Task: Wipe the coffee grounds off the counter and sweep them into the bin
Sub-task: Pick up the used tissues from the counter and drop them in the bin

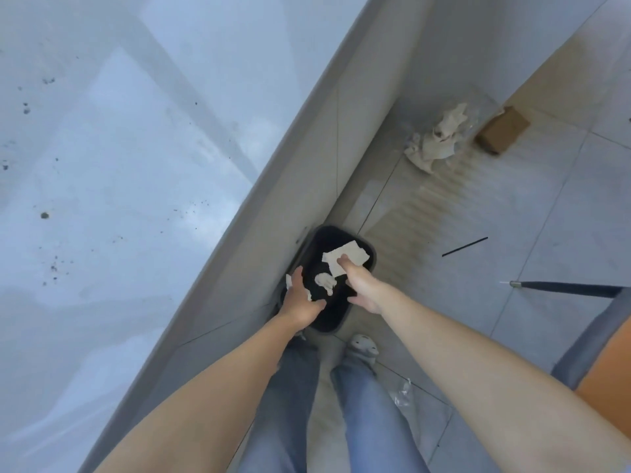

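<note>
Holding: right hand pinched a flat paper sheet above the bin, to drop it in.
Left hand: gripped the bin's 9 o'clock rim, white paper scrap underneath.
Bin: black, smooth, rounded; crumpled tissue inside.
Counter: glossy, pale; coffee grounds scattered at 9 o'clock.

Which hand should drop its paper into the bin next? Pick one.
Right. The right hand holds its white paper piece over the open black plastic bin; the left hand sits at the rim.
</note>
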`<state>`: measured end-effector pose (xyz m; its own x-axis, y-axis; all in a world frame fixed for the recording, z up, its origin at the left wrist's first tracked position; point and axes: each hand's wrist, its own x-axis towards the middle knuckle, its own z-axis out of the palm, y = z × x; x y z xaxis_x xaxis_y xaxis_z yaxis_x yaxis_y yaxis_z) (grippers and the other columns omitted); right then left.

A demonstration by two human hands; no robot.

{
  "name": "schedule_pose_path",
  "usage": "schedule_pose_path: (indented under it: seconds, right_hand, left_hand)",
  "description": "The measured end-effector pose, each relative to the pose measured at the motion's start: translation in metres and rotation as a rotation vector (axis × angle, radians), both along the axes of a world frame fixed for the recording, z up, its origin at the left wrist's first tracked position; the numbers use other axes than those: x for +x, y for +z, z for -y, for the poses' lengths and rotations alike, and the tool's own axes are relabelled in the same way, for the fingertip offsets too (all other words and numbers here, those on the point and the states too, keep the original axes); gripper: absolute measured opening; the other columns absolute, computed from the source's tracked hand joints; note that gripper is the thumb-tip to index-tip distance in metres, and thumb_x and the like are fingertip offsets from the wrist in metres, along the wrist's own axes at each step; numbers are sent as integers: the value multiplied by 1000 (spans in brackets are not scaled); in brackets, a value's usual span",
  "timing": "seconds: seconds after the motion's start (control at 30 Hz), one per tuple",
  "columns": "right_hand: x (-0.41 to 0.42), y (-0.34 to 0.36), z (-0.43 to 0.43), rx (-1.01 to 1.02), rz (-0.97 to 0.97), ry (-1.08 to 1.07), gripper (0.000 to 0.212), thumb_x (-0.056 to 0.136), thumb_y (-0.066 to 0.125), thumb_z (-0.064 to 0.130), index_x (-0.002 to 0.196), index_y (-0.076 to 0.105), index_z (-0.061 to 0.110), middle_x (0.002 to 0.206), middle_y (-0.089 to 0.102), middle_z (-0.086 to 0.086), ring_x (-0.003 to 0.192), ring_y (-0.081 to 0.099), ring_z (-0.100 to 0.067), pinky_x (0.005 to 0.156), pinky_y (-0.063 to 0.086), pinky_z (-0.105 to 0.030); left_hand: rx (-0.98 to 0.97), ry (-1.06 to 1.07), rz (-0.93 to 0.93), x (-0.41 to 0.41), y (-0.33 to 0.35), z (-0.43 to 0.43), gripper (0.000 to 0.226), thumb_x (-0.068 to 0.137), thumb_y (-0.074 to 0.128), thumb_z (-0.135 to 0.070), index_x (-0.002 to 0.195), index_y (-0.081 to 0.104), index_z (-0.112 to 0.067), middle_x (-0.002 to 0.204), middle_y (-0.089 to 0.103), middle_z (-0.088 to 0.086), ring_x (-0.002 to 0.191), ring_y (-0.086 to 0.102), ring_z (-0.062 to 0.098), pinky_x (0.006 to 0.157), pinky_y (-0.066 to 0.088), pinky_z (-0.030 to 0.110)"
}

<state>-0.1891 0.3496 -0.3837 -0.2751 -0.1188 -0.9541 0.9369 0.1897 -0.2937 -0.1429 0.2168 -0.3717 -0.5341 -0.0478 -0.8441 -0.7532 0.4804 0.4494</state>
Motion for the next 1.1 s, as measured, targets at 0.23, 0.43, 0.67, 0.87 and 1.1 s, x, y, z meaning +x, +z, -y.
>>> schedule_pose_path:
  seconds: [0.23, 0.43, 0.67, 0.87, 1.1]
  right_hand:
    - [-15, 35, -7, 79, -175, 18, 56, 100, 27, 49, 149, 27, 21, 156, 27, -2, 142, 28, -22, 115, 26, -36]
    - [-30, 94, -5, 218, -617, 38, 45, 102, 32, 30, 145, 36, 15, 152, 37, -2, 140, 32, -18, 110, 23, -27]
    - [-46, 205, 7, 214, -1026, -1, 47, 100, 37, 25, 147, 33, 23, 154, 31, 6, 142, 25, -8, 117, 21, -31]
    - [-49, 290, 24, 290, -1346, 203, 49, 99, 40, 26, 147, 28, 31, 156, 24, 12, 144, 16, -4, 118, 17, -33]
    - [-54, 354, 84, 281, -1530, 638, 57, 99, 37, 38, 151, 13, 31, 161, 6, 9, 148, -1, -13, 118, 8, -38]
  left_hand:
    - [-73, -126, -126, -17, 35, -4, 77, 94, 48, -38, 150, -2, -22, 160, 10, 6, 147, 12, 24, 119, 16, 44]
    - [35, -167, -379, -40, 97, -28, 71, 97, 44, -32, 151, 0, -17, 160, 7, 2, 148, 5, 18, 120, 10, 37]
    - [-53, -236, -742, -53, 211, -31, 64, 98, 38, -31, 151, 2, -23, 160, 9, -8, 146, 11, 8, 120, 15, 35]
    - [-458, -295, -954, -49, 298, 11, 73, 95, 39, -40, 150, -7, -27, 160, -7, -7, 147, -10, 15, 120, -3, 40]
    - [-716, -171, -986, -29, 365, 83, 74, 95, 34, -49, 148, -13, -28, 159, -15, -8, 146, -16, 15, 117, -10, 42]
